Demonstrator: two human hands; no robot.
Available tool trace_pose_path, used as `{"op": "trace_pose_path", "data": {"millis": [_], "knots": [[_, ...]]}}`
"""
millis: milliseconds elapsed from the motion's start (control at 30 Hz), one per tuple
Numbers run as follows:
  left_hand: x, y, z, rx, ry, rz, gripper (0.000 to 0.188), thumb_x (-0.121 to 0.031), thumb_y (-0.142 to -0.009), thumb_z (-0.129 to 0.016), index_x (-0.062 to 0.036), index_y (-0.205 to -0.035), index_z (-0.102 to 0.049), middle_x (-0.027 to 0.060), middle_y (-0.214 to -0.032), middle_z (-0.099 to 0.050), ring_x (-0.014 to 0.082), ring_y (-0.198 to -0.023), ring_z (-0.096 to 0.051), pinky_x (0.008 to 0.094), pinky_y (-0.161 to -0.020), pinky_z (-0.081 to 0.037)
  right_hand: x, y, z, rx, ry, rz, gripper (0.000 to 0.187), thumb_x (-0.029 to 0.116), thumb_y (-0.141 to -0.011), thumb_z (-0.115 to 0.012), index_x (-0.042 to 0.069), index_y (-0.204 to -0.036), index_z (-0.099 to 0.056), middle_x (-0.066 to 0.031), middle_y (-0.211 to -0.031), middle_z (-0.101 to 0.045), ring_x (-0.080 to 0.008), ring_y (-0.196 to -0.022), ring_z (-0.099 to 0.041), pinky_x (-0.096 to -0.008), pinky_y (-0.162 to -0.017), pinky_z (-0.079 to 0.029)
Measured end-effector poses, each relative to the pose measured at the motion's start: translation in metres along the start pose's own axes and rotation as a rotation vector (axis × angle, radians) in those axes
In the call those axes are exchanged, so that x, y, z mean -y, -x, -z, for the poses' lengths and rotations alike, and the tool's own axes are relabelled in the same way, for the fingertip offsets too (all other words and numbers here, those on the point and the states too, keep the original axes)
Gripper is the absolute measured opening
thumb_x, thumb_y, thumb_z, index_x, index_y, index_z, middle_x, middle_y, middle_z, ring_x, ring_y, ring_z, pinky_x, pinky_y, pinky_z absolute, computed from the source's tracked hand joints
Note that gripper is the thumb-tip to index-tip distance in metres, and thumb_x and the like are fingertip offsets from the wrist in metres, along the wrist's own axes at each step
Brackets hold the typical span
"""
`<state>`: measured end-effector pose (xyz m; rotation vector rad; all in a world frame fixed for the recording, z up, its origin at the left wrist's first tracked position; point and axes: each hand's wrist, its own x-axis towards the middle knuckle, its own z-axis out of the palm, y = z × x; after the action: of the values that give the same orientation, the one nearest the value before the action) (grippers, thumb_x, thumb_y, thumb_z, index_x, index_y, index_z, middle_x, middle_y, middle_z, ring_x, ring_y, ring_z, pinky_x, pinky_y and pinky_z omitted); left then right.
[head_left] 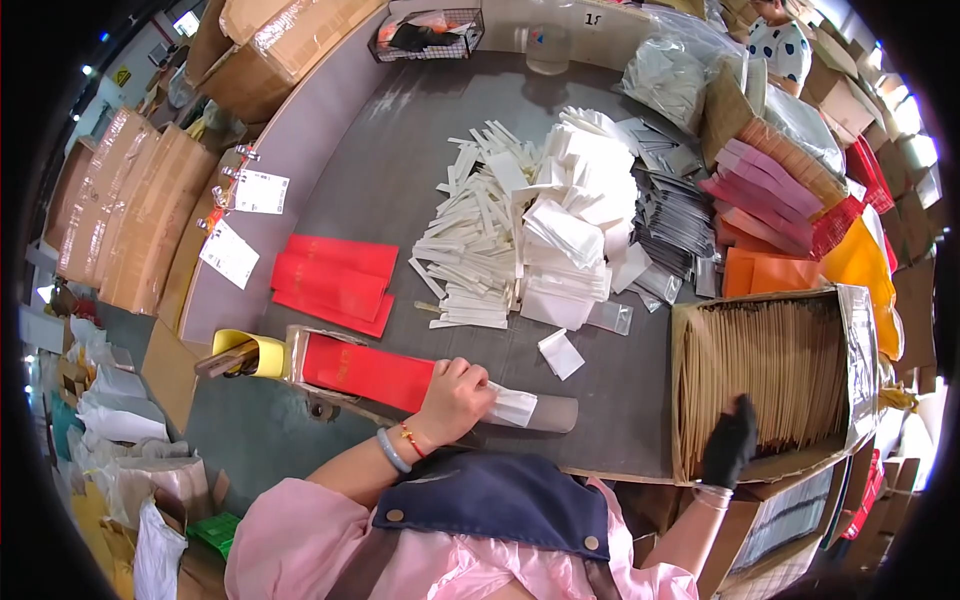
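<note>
My bare left hand [455, 402] is closed, fingers curled down onto a small white paper packet [514, 407]. The packet lies at the right end of a stack of long red paper sleeves [370, 372], which rests in a narrow holder along the near table edge. A grey rounded strip [556, 413] sticks out past the packet. My right hand [730, 442], in a black glove, is at the front left of an open cardboard box [858, 350]. One finger stretches out against tightly packed thin brown strips [762, 365]. Its other fingers are hard to make out.
Loose white paper-wrapped packets [575, 215] lie heaped mid-table, beside dark packets [675, 220]. More red sleeves [335, 280] lie at left. A yellow holder [262, 352] contains brown sticks. Pink sleeves [765, 195] and orange sleeves [775, 272] stand at right. A wire basket [428, 38] is at the back.
</note>
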<state>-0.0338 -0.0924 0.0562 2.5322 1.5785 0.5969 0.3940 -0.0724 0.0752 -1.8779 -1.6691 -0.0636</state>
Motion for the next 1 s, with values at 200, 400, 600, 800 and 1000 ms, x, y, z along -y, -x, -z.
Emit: {"op": "trace_pose_path", "data": {"millis": [200, 400, 600, 800, 1000], "knots": [[0.007, 0.004, 0.014, -0.004, -0.035, -0.057, 0.011, -0.021, -0.071, -0.075, -0.0181, -0.08, -0.069, -0.0028, -0.087, -0.055, 0.0184, -0.087, -0.051, 0.0362, -0.078, -0.036, 0.116, 0.013, -0.018, 0.596, -0.319, 0.144, 0.023, 0.008, -0.089, -0.063, 0.01, -0.111, -0.07, -0.0145, -0.081, -0.059, -0.0323, -0.075, -0.061, -0.038, -0.067, -0.048], [0.012, 0.016, 0.029, 0.016, 0.125, 0.016, 0.035, -0.03, -0.068, -0.079, -0.0163, -0.1, -0.071, 0.0005, -0.1, -0.058, 0.0219, -0.098, -0.052, 0.0403, -0.087, -0.036, 0.131, 0.025, -0.038, 0.709, -0.352, 0.254, 0.024, 0.011, -0.086, -0.066, 0.012, -0.11, -0.071, -0.0115, -0.078, -0.058, -0.0297, -0.073, -0.06, -0.0382, -0.065, -0.047], [0.028, 0.028, 0.044, 0.238, 0.085, 0.114, 0.071, -0.035, -0.063, -0.084, -0.0103, -0.126, -0.06, 0.0079, -0.129, -0.052, 0.0308, -0.123, -0.041, 0.0514, -0.107, -0.03, 0.128, 0.041, -0.055, 0.821, -0.181, 0.395, 0.025, 0.021, -0.085, -0.067, 0.017, -0.11, -0.07, -0.0103, -0.081, -0.059, -0.0299, -0.08, -0.061, -0.0415, -0.069, -0.05], [0.01, 0.011, 0.022, 0.181, 0.202, 0.029, 0.065, -0.035, -0.062, -0.083, -0.0061, -0.117, -0.064, 0.0081, -0.121, -0.056, 0.0295, -0.115, -0.048, 0.046, -0.099, -0.038, 0.154, 0.053, -0.092, 0.766, -0.369, 0.46, 0.018, 0.024, -0.086, -0.065, 0.015, -0.101, -0.07, -0.0118, -0.092, -0.064, -0.0328, -0.085, -0.062, -0.0427, -0.072, -0.05], [0.01, 0.006, 0.017, 0.168, 0.165, 0.031, 0.065, -0.029, -0.063, -0.083, -0.0044, -0.12, -0.061, 0.0097, -0.118, -0.055, 0.0304, -0.111, -0.05, 0.0445, -0.097, -0.039, 0.131, 0.055, -0.098, 0.56, -0.387, 0.197, 0.011, 0.012, -0.078, -0.075, 0.007, -0.087, -0.07, -0.0107, -0.085, -0.064, -0.0283, -0.084, -0.064, -0.0364, -0.073, -0.051]]}}
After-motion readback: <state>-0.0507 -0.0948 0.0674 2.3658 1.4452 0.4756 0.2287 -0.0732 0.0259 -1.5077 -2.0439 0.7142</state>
